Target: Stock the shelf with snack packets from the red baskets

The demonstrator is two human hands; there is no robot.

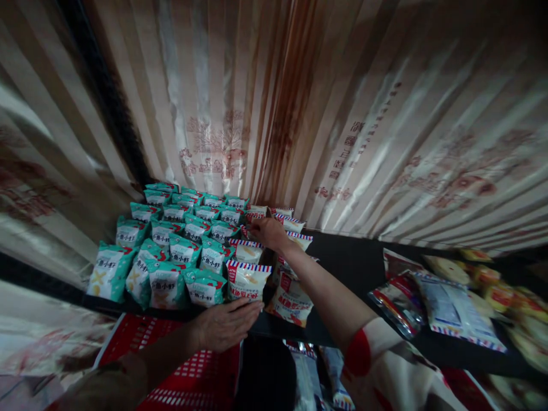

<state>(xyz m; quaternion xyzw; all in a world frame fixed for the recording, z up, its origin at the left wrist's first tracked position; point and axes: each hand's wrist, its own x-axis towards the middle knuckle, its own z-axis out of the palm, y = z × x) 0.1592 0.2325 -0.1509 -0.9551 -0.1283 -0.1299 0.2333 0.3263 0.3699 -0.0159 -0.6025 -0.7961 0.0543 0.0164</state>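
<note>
My left hand [229, 323] lies with fingers stretched against the lower front of a cream snack bag [247, 281] with a red label and a striped top edge. Farther back in the same row, my right hand [270, 233] has its fingers bent down and closed at the top of another striped-edge snack bag [247, 251]; the fingertips are partly hidden. A second row of these bags, with one snack bag [291, 299] at its front, stands to the right under my forearm. Teal snack bags [165, 285] fill several upright rows on the left.
All the bags stand on a black-covered table [342, 257]. Pleated curtains [334, 114] hang behind it. On the right lie flat packets [454, 308] and yellow-and-red packs [500, 294]. Below the front edge are a red basket [192, 374] and more striped packets [306, 374].
</note>
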